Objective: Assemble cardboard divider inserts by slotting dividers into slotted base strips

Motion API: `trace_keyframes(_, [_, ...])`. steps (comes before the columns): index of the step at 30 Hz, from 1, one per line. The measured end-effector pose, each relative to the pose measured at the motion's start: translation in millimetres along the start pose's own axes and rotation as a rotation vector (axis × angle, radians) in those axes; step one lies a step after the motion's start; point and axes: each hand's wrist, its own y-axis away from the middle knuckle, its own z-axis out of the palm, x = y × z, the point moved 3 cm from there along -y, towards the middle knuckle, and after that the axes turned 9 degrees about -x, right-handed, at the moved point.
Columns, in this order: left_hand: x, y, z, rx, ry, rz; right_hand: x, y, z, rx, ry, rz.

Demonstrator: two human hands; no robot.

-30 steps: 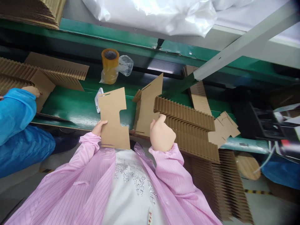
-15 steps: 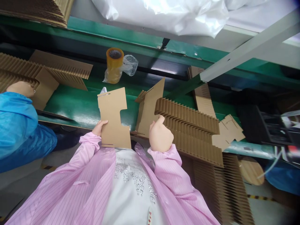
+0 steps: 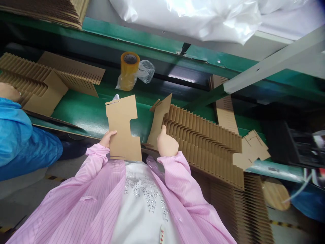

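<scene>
My left hand [image 3: 108, 138] grips a notched cardboard divider [image 3: 123, 127] by its left side, thumb on the front face; whether more sheets lie behind it I cannot tell. My right hand [image 3: 167, 142] is closed at the notch of another cardboard divider [image 3: 159, 117], thumb up along it, most fingers hidden. That divider stands at the left end of a long row of upright cardboard dividers [image 3: 203, 135] on the green bench.
A tape roll [image 3: 130, 73] with crumpled film stands behind. At left, a co-worker's hand [image 3: 10, 91] is at another divider row [image 3: 27, 74]. Slotted strips [image 3: 224, 108] and flat cardboard pieces [image 3: 250, 149] lie right. A slanted metal post [image 3: 264, 62] crosses the upper right.
The divider at my right hand sits lower and closer to the row. My right hand has shifted left with it. My left hand keeps its hold. The view has turned slightly.
</scene>
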Motion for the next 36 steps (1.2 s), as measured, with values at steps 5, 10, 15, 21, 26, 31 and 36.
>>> trace_keyframes(5, [-2, -1, -2.0, 0.001, -0.005, 0.002, 2, 5, -2, -0.002, 0.004, 0.016])
trace_keyframes(10, [-4, -2, -1.1, 0.005, -0.008, 0.002, -1, -2, -1, -0.081, 0.004, -0.029])
trace_keyframes(15, [-5, -2, 1.2, -0.001, -0.029, -0.005, -8, -18, 9, -0.175, -0.011, -0.052])
trace_keyframes(21, [-6, -1, 3.1, 0.017, -0.03, -0.005, -15, -32, 23, -0.157, -0.022, -0.039])
trace_keyframes(26, [-9, 4, 14.6, -0.021, -0.06, 0.03, -2, -5, 5, -0.011, -0.114, -0.098])
trace_keyframes(31, [-7, 7, 41.3, -0.082, -0.066, 0.171, 10, 35, -2, -0.09, -0.474, -0.601])
trace_keyframes(36, [-11, -4, 70.9, -0.404, -0.14, 0.307, 53, 45, -22, 0.289, -0.675, -0.473])
